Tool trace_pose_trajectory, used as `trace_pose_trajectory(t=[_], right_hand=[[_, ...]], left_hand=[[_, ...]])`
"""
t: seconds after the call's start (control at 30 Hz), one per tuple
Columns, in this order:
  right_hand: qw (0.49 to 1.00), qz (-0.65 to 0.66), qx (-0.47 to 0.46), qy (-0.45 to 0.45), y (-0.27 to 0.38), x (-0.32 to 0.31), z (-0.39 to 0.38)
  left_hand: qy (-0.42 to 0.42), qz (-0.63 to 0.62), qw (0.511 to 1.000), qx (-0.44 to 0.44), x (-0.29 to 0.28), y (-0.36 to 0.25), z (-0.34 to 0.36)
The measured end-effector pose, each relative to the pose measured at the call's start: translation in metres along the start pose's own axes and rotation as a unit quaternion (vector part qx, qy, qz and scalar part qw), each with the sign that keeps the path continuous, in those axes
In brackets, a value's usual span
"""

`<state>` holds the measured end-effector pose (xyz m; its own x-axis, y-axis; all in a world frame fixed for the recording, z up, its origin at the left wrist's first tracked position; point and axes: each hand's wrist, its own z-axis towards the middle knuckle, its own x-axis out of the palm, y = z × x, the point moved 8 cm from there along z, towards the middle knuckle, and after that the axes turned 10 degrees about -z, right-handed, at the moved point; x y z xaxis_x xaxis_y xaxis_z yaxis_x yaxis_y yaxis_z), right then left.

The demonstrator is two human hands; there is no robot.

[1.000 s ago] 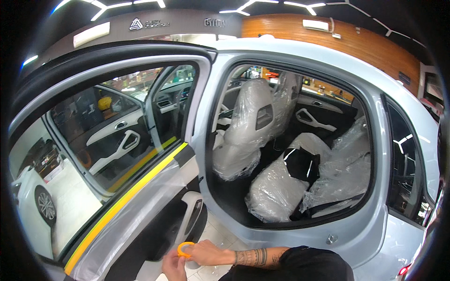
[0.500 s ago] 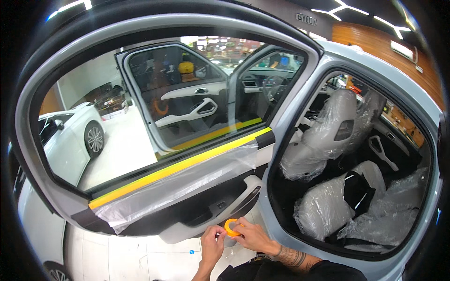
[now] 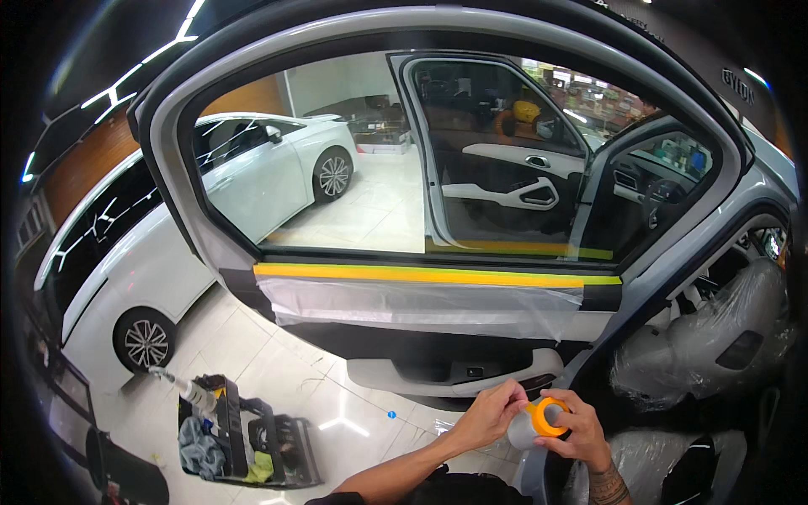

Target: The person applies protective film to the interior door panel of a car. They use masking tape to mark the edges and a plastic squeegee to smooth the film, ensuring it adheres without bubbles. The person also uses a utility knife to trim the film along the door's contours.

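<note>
My right hand (image 3: 581,427) is wrapped round a roll of orange masking tape (image 3: 539,421), a thumb and fingers about its ring. A pale, cloudy cylinder or film (image 3: 521,434) shows just under the roll; I cannot tell whether it is joined to it. My left hand (image 3: 495,414) pinches the tape's loose end at the roll's left side. Beyond both hands stands an open grey car door (image 3: 454,389). Along its window's lower edge runs a yellow-orange tape strip (image 3: 421,274), with translucent masking film (image 3: 421,305) hanging from it over the door panel.
To the left, a black tool caddy (image 3: 244,433) holding cloths and a spray bottle sits on the tiled floor. A white car (image 3: 181,269) stands behind it. At right are plastic-wrapped seats (image 3: 711,337). Another open door (image 3: 513,160) shows through the window.
The view has swung left, bringing the caddy and more of the white car in. Both hands still hold the tape roll and its end, now farther right in the picture.
</note>
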<state>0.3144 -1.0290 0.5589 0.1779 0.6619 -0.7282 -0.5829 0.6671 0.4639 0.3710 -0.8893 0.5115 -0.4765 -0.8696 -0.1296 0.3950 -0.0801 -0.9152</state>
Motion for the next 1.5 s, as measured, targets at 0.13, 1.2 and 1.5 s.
trace_pose_trajectory(t=[0.13, 1.2, 1.5], right_hand=[[0.999, -0.032, 0.008, -0.021, -0.043, -0.046, -0.013], [0.948, -0.275, 0.161, -0.020, -0.242, -0.162, 0.105], [0.930, -0.316, 0.181, -0.039, -0.235, -0.158, 0.106]], left_hand=[[-0.060, 0.044, 0.997, -0.008, 0.027, -0.005, 0.031], [-0.218, 0.432, 0.871, 0.085, 0.042, -0.009, 0.206], [-0.222, 0.456, 0.859, 0.072, 0.039, -0.004, 0.210]])
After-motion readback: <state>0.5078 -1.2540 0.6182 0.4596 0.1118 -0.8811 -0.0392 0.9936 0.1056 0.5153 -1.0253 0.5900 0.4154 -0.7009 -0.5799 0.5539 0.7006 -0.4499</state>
